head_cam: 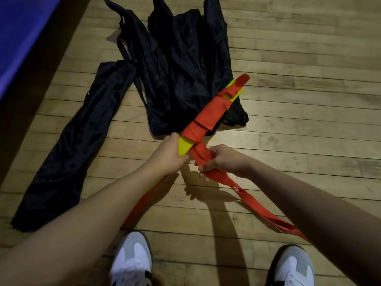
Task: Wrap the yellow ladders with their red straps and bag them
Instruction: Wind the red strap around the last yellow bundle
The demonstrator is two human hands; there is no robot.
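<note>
Red straps (206, 118) already coil most of the yellow ladder bundle (184, 145), held mid-frame above the floor. Left hand (168, 155) clamps the bundle's near end; right hand (219, 159) grips the loose strap, its tail trailing lower right. Wrapping unfinished, bagging not begun: black bags (181, 65) lie flat, upper centre. Bag openings and other ladders can't be made out.

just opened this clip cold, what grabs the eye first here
The bright yellow ladder bundle wound in red strap stands out mid-frame, gripped by the left hand while the right hand holds the loose strap. Behind it, black bags lie crumpled on the wooden floor, and white shoes show at the bottom.
</note>
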